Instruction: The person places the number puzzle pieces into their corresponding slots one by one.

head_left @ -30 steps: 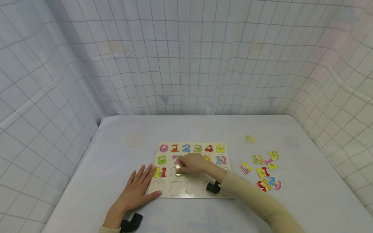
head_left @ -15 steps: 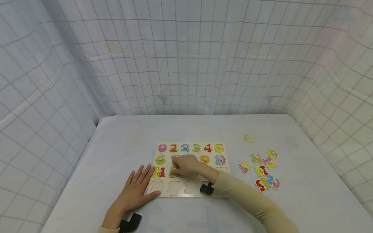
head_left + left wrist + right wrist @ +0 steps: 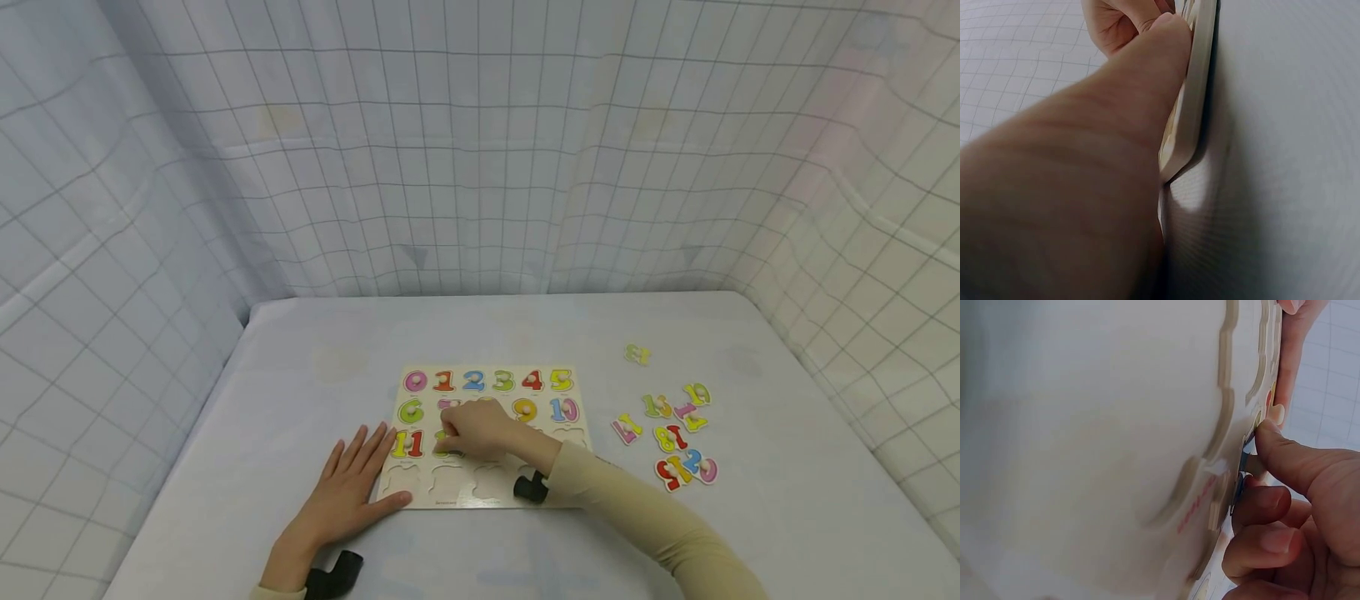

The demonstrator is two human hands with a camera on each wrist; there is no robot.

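A wooden number puzzle board (image 3: 480, 505) lies on the table, its upper rows filled with coloured numbers. My left hand (image 3: 341, 492) lies flat with spread fingers at its left edge; the thumb touches the near left corner. Over the third row, my right hand (image 3: 480, 429) pinches a number puzzle piece (image 3: 1244, 464) between thumb and curled fingers, at the slot beside the yellow-and-red 11 (image 3: 408, 444). Only a yellow-green and blue bit of this piece shows; the hand hides its number. In the left wrist view, the left hand (image 3: 1085, 144) covers part of the board's edge.
Several loose number pieces (image 3: 671, 437) lie in a cluster right of the board, some overlapping. One yellow-green piece (image 3: 637, 354) lies apart, farther back. Gridded white cloth (image 3: 480, 167) hangs around the table's back and sides.
My right hand has shifted slightly left and brought the number puzzle piece down to the slot beside the 11. The left hand has stayed at the board's edge.
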